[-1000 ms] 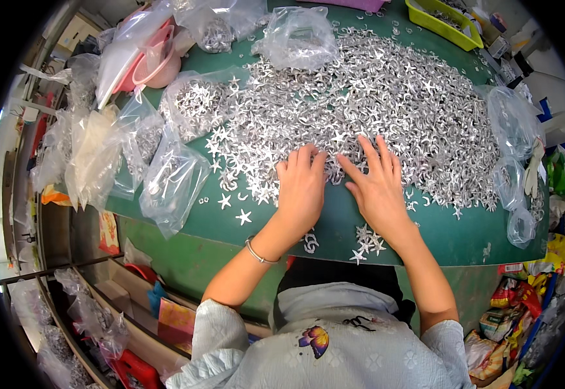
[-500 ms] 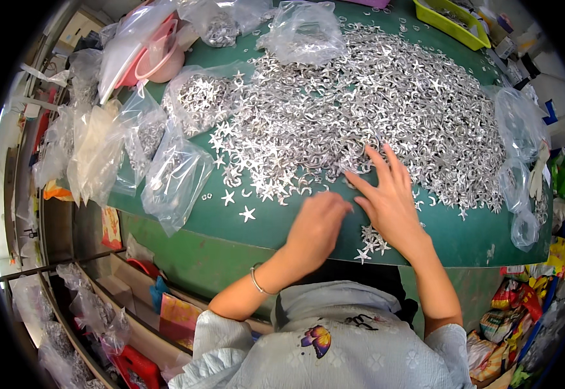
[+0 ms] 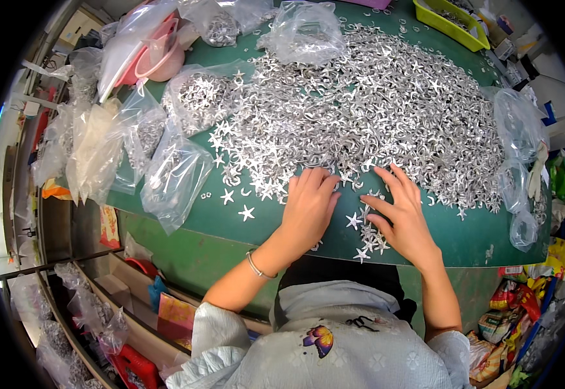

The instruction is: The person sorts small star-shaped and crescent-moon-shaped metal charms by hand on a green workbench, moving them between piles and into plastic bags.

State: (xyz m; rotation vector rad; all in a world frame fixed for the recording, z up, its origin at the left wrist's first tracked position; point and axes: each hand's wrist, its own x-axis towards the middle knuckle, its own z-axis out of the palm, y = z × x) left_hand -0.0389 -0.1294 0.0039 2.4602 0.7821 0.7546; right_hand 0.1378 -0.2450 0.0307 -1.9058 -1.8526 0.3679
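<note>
A broad pile of small silver charms [image 3: 373,97], mostly star and crescent shapes, spreads over the green table [image 3: 230,230]. At the pile's near edge my left hand [image 3: 309,206] rests palm down, fingers forward and slightly bent, the thumb apart; its fingertips reach the charms. My right hand [image 3: 402,219] is open, its fingers spread, two fingertips at the pile's edge. Beside its thumb, a small cluster of star charms [image 3: 372,243] lies near the table's front edge. One loose star charm [image 3: 247,212] sits left of my left hand.
Clear plastic bags [image 3: 177,175] with charms crowd the table's left, near a pink basin [image 3: 160,61]. Another bag [image 3: 305,32] lies at the back, and empty-looking bags [image 3: 521,129] hang at the right edge. A yellow-green tray [image 3: 451,26] stands far right.
My left hand has moved forward from near the table's edge to the pile, and its fingers have opened out. My right hand has drawn back slightly toward me. More stars lie by the small cluster.
</note>
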